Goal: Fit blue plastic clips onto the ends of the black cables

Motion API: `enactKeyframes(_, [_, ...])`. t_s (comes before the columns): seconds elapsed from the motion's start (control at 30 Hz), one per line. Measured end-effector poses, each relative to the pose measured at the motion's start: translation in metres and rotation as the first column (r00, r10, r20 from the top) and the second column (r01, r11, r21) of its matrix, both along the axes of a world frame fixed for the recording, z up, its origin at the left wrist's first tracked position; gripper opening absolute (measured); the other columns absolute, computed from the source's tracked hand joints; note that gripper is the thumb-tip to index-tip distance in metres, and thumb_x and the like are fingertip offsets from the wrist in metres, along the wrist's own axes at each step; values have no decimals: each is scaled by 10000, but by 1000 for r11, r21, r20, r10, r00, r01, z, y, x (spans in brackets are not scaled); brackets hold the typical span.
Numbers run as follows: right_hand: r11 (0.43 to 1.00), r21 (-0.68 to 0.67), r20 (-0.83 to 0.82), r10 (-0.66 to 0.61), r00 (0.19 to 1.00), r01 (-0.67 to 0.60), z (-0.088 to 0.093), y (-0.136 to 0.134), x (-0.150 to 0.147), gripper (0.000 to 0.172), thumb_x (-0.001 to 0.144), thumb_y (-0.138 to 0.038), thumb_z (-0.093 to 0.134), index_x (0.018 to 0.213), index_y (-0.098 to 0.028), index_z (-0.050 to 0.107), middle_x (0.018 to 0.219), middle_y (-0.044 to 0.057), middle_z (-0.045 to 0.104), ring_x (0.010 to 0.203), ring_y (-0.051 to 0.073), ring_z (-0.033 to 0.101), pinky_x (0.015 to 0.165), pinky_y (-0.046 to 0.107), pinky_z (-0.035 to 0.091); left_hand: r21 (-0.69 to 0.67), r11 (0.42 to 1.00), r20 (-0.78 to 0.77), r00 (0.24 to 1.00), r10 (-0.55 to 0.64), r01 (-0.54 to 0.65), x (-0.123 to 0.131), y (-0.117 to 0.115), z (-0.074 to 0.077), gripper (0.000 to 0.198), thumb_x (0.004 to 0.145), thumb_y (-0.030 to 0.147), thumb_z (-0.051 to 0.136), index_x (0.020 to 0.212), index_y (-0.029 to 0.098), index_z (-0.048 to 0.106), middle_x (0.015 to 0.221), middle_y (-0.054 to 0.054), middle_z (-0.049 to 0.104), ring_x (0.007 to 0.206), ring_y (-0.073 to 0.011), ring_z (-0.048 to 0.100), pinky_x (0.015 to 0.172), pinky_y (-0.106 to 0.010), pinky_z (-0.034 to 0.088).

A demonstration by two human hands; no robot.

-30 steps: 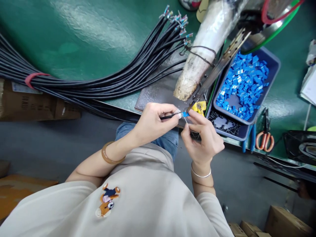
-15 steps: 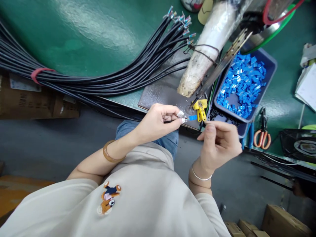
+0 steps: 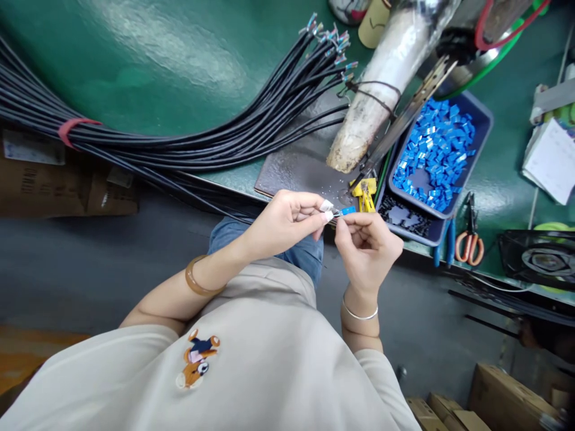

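Note:
Between thumb and fingers, my left hand (image 3: 291, 216) pinches the end of a black cable; white wrapping covers two of the fingertips. Thin wires run from that grip into a small blue connector (image 3: 347, 211). My right hand (image 3: 371, 242) is closed in a pinch, its thumb and index tips right at the wires and the connector's near side. What those tips hold, if anything, is too small to make out. Just beyond the connector is a yellow tool (image 3: 366, 194) at the edge of a dark board (image 3: 291, 175).
A bundle of black cables (image 3: 179, 149) with stripped ends lies across the green bench. To the right are a bin of blue connectors (image 3: 483, 129), a lower bin of small black parts (image 3: 406, 221), orange-handled scissors (image 3: 469, 245) and a fan (image 3: 543, 260). A wrapped white tube (image 3: 377, 90) slants overhead.
My right hand has moved left, from beside the yellow tool to the wires at the connector. My left hand keeps its hold on the cable, nearly still.

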State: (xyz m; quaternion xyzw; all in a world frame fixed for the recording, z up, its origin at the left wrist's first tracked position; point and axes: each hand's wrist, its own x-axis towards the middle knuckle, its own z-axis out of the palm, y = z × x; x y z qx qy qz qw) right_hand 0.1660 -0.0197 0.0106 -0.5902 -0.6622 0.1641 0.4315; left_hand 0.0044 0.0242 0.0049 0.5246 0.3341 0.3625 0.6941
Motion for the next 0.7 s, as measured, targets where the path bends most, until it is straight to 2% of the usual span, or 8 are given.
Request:
enactKeyframes(0.07, [991,-122,-150,37,988,-56,-1,0,2,80,853,-235,654,783,-211,624,578,-86,515,427,33,411,396,186,295,-8,1000,-5,1000,26,-26,0,0,-1,174,854,260,641,759,113,648,565,21,530,503,-50,449,486,-173,372])
enactKeyframes(0.1, [990,-122,-200,39,979,-64,-1,1,4,85,862,-253,648,792,-210,626,576,-82,511,428,37,431,389,187,295,-12,999,-7,999,44,-44,1,1,-2,184,844,274,654,757,113,650,564,27,506,497,-47,420,468,-176,342])
enactKeyframes(0.2, [997,74,-240,-20,971,39,-4,1,8,74,895,-263,603,947,-219,630,572,-80,509,428,54,478,387,196,325,-29,996,-13,996,88,-88,5,3,-3,194,822,282,666,736,110,642,562,38,454,489,-38,359,444,-182,268])
enactKeyframes(0.27, [966,217,-203,-98,974,142,-6,1,11,114,909,-230,583,1020,-225,604,590,-76,538,428,66,520,384,203,355,-35,993,-25,994,109,-110,7,4,-3,185,819,269,656,725,112,633,555,43,433,487,-34,338,443,-181,244])
enactKeyframes(0.33, [935,305,-105,-158,982,183,-9,1,13,97,892,-188,608,978,-230,595,642,-60,602,466,82,582,406,210,419,-23,992,-33,992,122,-123,9,6,-2,168,821,256,644,726,118,628,547,50,412,483,-32,320,440,-180,230])
enactKeyframes(0.43, [932,355,96,-114,989,73,-13,3,13,130,840,-132,664,907,-221,596,860,-6,726,724,142,722,632,274,601,20,992,-42,991,128,-128,11,9,-2,167,825,232,624,695,128,604,528,60,368,471,-31,285,430,-184,205])
enactKeyframes(0.5, [938,346,160,-26,987,-32,-15,6,11,159,824,-85,661,897,-207,589,1043,35,744,892,168,743,787,319,632,55,988,-50,988,144,-141,12,11,-3,180,824,210,614,663,135,581,525,59,354,471,-32,276,430,-187,205])
enactKeyframes(0.7, [964,256,73,51,996,-68,-17,13,8,135,852,-95,614,890,-205,546,1169,57,721,939,189,749,786,344,658,92,978,-69,978,196,-189,17,19,-3,176,814,170,609,641,140,589,531,43,393,475,-36,320,440,-186,247])
